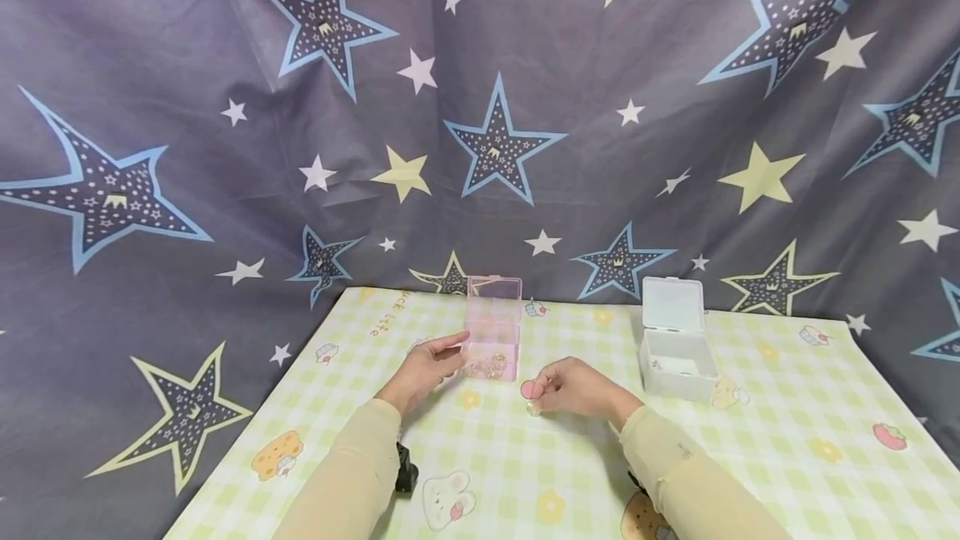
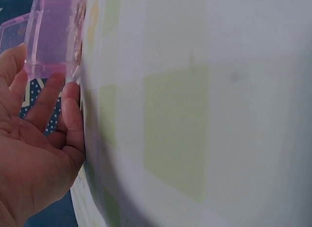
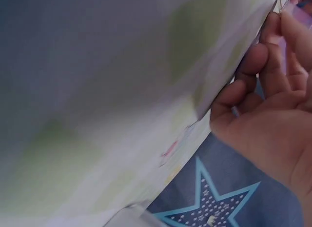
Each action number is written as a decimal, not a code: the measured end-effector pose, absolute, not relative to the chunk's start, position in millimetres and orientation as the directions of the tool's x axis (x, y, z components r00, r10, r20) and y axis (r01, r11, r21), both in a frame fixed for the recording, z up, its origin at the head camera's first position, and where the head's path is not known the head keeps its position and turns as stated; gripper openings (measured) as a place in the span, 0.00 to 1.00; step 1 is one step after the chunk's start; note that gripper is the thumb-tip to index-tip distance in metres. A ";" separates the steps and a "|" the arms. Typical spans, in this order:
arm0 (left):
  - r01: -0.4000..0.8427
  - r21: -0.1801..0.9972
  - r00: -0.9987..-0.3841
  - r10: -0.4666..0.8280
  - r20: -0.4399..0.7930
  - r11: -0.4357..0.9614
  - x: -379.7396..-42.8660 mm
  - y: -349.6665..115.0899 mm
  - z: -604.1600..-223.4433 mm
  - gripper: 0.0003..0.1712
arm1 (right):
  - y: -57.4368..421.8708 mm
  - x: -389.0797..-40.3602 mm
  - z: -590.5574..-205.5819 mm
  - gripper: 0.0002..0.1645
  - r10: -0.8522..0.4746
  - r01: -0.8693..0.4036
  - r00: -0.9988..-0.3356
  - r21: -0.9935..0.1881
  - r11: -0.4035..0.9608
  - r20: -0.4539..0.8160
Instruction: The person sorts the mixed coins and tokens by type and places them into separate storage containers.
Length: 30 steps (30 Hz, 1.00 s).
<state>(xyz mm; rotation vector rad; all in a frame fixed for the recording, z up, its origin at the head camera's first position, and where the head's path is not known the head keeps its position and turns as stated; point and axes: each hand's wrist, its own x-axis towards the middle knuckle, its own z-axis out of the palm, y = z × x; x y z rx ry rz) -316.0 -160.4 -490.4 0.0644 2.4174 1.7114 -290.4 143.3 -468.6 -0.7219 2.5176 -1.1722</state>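
Note:
A clear pink plastic box [image 1: 491, 344] stands with its lid raised, small gold-coloured pieces [image 1: 493, 365] in its bottom. My left hand [image 1: 426, 369] is at the box's left side. In the left wrist view its fingertips meet the pink box [image 2: 51, 36] at one corner, fingers loosely extended. To the right of the box, just over the cloth, my right hand [image 1: 573, 388] pinches a small, thin, pale-gold piece [image 3: 279, 5] between thumb and forefinger; its exact kind is too small to tell. A pink round patch shows beside those fingertips; I cannot tell whether it is cloth print.
A white box [image 1: 678, 369] with its lid up stands to the right, with something small inside. A green-and-white checked cloth [image 1: 592, 473] with cartoon prints covers the table. Behind the table hangs a dark star-patterned curtain [image 1: 525, 48].

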 end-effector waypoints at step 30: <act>-0.058 0.952 -0.984 0.145 -0.106 0.300 -318.0 -159.4 -492.8 0.29 | 152.2 -305.3 -466.2 0.14 -0.260 -0.005 -0.958 -0.905 0.426 -0.117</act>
